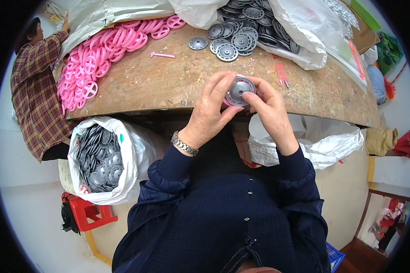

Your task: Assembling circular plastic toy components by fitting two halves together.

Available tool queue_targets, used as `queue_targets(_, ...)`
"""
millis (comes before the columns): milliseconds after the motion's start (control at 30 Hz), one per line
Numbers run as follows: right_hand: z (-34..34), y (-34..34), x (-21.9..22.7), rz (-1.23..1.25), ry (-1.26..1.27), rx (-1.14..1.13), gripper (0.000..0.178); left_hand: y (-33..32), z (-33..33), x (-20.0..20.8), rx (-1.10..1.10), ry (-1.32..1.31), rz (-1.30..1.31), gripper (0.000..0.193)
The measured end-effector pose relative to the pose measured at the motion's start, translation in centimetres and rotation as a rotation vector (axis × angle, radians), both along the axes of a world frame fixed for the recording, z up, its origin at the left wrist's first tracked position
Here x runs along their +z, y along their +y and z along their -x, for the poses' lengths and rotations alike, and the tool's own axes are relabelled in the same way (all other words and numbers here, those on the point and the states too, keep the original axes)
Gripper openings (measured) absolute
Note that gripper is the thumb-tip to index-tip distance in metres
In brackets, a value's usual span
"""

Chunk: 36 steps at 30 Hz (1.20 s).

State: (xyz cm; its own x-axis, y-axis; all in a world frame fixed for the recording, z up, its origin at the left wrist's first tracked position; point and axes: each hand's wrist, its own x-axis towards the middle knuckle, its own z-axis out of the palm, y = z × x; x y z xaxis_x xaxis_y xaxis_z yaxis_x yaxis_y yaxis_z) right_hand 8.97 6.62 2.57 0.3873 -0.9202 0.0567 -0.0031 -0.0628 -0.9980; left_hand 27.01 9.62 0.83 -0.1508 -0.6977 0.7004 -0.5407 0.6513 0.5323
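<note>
A: How far along does it look?
B: A white sack [123,150] below the table [168,86] is well filled with grey wheels; loose pink wheels [89,63] and grey discs [234,38] still crowd the tabletop
A: And the hands?
B: Left hand [209,113] and right hand [271,107] are raised over the table's near edge, fingertips pinching one grey disc [239,91] with pink showing behind it

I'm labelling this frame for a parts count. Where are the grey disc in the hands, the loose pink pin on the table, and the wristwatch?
grey disc [239,91], head view, on its ribbed face.
pink pin [162,55], head view, mid-shaft.
wristwatch [184,144], head view, on the metal band at the left wrist.
</note>
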Motion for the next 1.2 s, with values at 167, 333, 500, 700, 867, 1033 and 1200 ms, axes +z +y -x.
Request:
queue_targets(167, 0.2, 0.5, 0.2, -0.063, -0.127, -0.029, 0.035, 1.2, 1.0, 0.5, -0.141, 0.478, -0.453, 0.064)
queue_targets(333, 0.6, 1.0, 0.1, -0.052, -0.158, -0.006, 0.034, 1.6, 1.1, 0.9, -0.305, 0.706, -0.725, 0.047)
queue_targets(500, 1.2, 1.6, -0.7, 0.025, -0.052, -0.029, 0.034, 2.1, 1.5, 0.0, -0.347, 0.850, -0.780, 0.043)
queue_targets(700, 1.6, 1.7, -1.3, -0.038, -0.117, -0.033, 0.031, 2.3, 2.1, -0.6, -0.400, 0.867, -0.841, 0.039)
queue_targets(867, 1.4, 2.3, -0.5, -0.031, -0.060, -0.043, 0.030, 2.4, 2.2, -0.5, -0.367, 0.830, -0.783, 0.036)
queue_targets(1033, 1.4, 2.6, 0.0, -0.005, -0.076, -0.072, 0.027, 2.5, 2.0, -0.3, -0.345, 0.757, -0.735, 0.034)
queue_targets(1200, 1.1, 3.7, 0.6, 0.127, 0.014, -0.110, 0.020, 3.1, 2.0, 0.7, -0.272, 0.578, -0.649, 0.023)
